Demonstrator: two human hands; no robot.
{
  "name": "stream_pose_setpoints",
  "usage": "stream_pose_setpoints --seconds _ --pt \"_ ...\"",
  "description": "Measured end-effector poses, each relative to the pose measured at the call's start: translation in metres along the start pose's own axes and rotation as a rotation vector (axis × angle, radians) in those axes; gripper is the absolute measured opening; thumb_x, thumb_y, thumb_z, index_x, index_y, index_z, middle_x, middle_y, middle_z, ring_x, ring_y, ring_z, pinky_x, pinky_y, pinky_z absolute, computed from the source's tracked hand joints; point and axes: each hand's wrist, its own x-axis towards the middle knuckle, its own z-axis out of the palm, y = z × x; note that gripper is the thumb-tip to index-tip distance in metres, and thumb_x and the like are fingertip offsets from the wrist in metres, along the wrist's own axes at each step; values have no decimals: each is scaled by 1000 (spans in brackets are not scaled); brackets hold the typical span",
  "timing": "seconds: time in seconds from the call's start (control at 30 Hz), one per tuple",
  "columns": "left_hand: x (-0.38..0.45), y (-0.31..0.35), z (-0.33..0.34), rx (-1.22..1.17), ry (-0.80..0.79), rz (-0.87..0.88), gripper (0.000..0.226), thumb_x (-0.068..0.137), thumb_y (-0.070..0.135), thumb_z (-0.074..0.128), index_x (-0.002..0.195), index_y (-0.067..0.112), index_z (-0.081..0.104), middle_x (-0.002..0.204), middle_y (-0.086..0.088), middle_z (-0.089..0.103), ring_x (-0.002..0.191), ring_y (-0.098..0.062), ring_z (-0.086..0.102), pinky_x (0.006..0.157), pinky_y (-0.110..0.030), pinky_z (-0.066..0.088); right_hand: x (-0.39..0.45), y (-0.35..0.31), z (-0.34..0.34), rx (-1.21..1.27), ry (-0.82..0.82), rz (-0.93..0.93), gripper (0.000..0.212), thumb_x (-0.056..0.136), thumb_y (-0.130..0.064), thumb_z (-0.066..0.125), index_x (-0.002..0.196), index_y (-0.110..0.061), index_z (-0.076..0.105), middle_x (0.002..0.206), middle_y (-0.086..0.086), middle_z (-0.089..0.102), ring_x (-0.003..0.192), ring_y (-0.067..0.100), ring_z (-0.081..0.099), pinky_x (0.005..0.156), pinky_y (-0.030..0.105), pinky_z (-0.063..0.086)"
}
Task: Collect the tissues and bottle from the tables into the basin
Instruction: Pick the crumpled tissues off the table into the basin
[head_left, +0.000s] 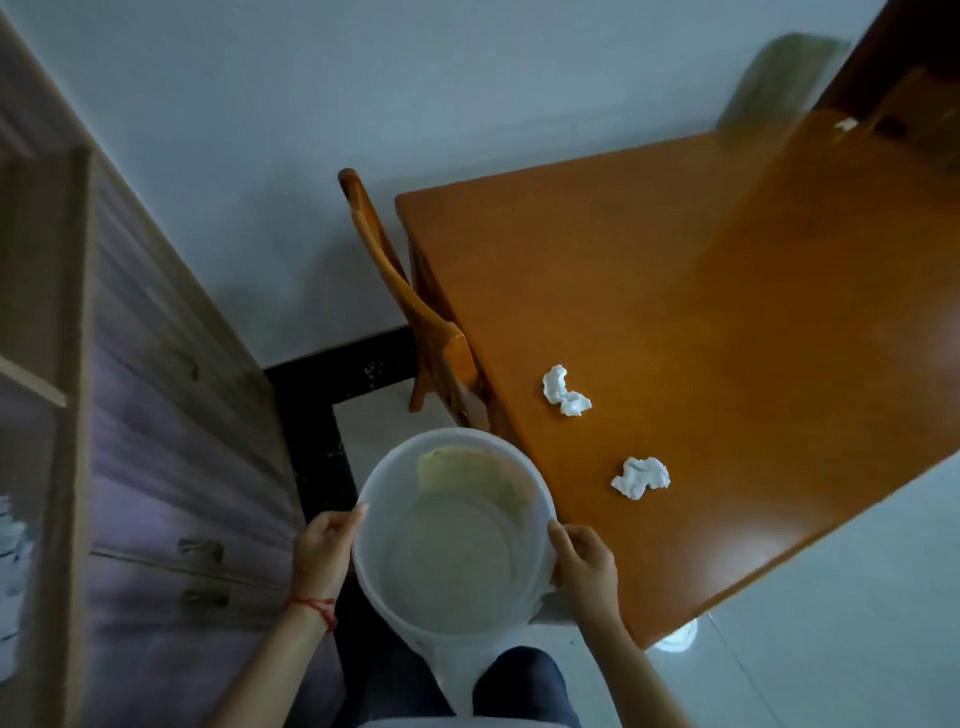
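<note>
I grip the white plastic basin (452, 540) by its rim, left hand (324, 545) and right hand (584, 564) both closed on it | held level beside the wooden table (727, 322) so tissues drop in | 2 crumpled tissues lie near the table edge: nearer tissue (641, 477), farther tissue (565, 391) | no bottle in view

The table (727, 312) is showing glossy, smooth varnished wood. The basin (395, 467) is looking like translucent matt plastic. The tissues (565, 393) are lying as crumpled paper.

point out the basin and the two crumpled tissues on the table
basin (524, 457): head view, far rim
nearer tissue (640, 477): head view, middle of the crumpled wad
farther tissue (565, 392): head view, middle of the wad
</note>
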Motion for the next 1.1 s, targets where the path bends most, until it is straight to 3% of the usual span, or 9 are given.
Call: stream_pose_setpoints --seconds 0.3,0.4,0.6,0.67,0.73,0.9,1.0,1.1 --pt "14 13 16 76 -84 51 24 83 19 61 62 9 55 60 -9 55 60 -21 50 53 -26 42 8 2 3 -43 54 53 21 92 -31 50 96 -13 61 85 0 62 70 14 60 55 18 48" --pt "16 11 19 110 -75 77 27 84 16 60 59 9 55 58 -6 53 57 -17 47 43 -10 39 13 4 1 -74 51 56 25 92 -33 50 96 -11 62 85 2 63 69 16 61 57 21 50" --pt "13 11 25 116 -64 101 18 85 14 58 70 4 57 59 -4 54 58 -15 49 42 -4 39 21 0 -14 -197 6 -35 19 92 -30 50 95 -15 63 80 -6 63 69 9 59 53 12 47" --pt "11 13 27 122 -53 112 19 85 15 58 69 6 56 59 -4 54 56 -14 51 42 -5 39 23 -4 -23 -198 64 -92 16 92 -28 52 93 -16 63 82 -3 64 73 13 61 62 16 49" --pt "9 14 28 128 -38 122 19 85 15 57 69 5 56 59 -2 54 52 -4 55 44 -4 39 30 -8 -35 -207 207 -159 14 91 -26 53 96 -15 62 92 0 64 80 13 60 73 28 53" --pt "5 17 31 148 -18 139 21 86 14 56 67 5 56 59 -2 54 46 10 54 45 -3 39 65 -17 -61 -294 452 -216 34 91 -34 53 119 -14 57 126 8 55 110 24 54 89 42 51" --pt "5 15 30 169 -6 138 24 86 16 57 63 10 54 59 -2 54 53 -6 53 46 -7 41 87 -14 -67 -453 416 -194 45 90 -40 52 129 -18 50 142 5 45 131 26 37 101 47 41" --pt "6 13 30 168 -10 129 23 86 17 58 64 11 55 60 -3 55 60 -14 50 47 -12 42 97 -9 -68 -576 359 -184 52 88 -42 54 134 -19 44 149 4 37 138 27 26 109 52 32"
